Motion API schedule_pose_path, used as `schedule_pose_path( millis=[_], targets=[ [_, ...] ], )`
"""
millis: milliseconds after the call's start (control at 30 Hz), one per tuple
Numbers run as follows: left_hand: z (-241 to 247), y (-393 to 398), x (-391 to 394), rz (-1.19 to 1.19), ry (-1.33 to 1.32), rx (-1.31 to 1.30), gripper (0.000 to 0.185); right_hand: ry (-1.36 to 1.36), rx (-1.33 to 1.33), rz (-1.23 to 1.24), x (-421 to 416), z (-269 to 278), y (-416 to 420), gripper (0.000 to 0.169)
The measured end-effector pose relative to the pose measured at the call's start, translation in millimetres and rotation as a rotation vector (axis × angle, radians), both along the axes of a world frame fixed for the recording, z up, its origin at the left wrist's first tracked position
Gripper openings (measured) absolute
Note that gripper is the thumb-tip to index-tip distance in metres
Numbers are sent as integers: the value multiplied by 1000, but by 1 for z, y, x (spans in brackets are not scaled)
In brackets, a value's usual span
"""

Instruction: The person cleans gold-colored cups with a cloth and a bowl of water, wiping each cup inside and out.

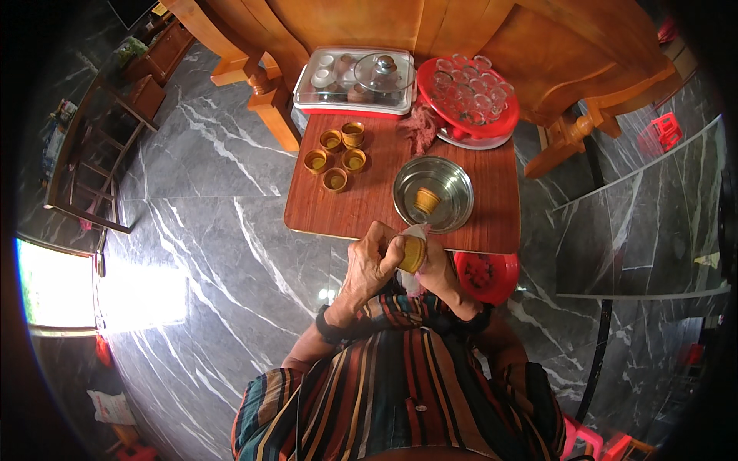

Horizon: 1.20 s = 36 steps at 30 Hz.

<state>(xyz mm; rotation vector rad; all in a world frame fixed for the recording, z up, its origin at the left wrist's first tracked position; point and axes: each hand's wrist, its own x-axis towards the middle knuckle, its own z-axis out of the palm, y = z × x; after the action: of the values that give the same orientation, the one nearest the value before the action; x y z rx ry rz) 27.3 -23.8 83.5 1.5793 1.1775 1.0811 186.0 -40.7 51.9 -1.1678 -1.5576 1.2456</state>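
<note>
My left hand [369, 262] grips a small yellow-brown ribbed cup [411, 254] in front of my chest, just off the table's near edge. My right hand [443, 276] is closed around the cup's other side with a pale cloth [413, 283], which pokes out above and below. Beyond my hands stands a round stainless steel bowl [461, 212] with another yellow-brown cup [426, 200] tipped inside it. Several matching cups [335, 180] stand upright in a group on the left half of the wooden table [369, 210]. My right fingers are partly hidden by the cup and cloth.
A white-and-red tray [353, 108] under a clear cover holds cups, and a glass lid [385, 72] rests on top. Several small glasses [470, 86] crowd a red plate [425, 75]. A reddish cloth [420, 128] lies between them. A red basin [496, 282] sits below the table's right corner.
</note>
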Motion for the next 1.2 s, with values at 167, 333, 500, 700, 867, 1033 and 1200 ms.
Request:
schedule_pose_path(
  millis=[167, 333, 500, 700, 867, 1033, 1200],
  targets=[
    [-2, 1, -3, -36, 131, 243, 30, 917, -598, 36, -11, 0, -12, 29],
    [3, 1, 0, -69, 59, 0, 33, 731, -418, 21, -3, -27, -13, 31],
    [-7, 7, -1, -80, -29, -166, 36, -207, 223, -115, 6, -10, -4, 38],
    [-19, 10, 2, -194, 42, -47, 46, -569, 579, -92, 12, 11, 3, 52],
    [-55, 17, -8, -267, -121, -521, 48, -499, 560, -73, 14, 11, 4, 46],
    [-5, 15, 3, -226, -278, -17, 43, 315, -164, -68, 18, -13, 8, 23],
    [18, 12, -7, -328, 27, 132, 47, 789, -420, -136, 3, -18, -9, 27]
  ],
)
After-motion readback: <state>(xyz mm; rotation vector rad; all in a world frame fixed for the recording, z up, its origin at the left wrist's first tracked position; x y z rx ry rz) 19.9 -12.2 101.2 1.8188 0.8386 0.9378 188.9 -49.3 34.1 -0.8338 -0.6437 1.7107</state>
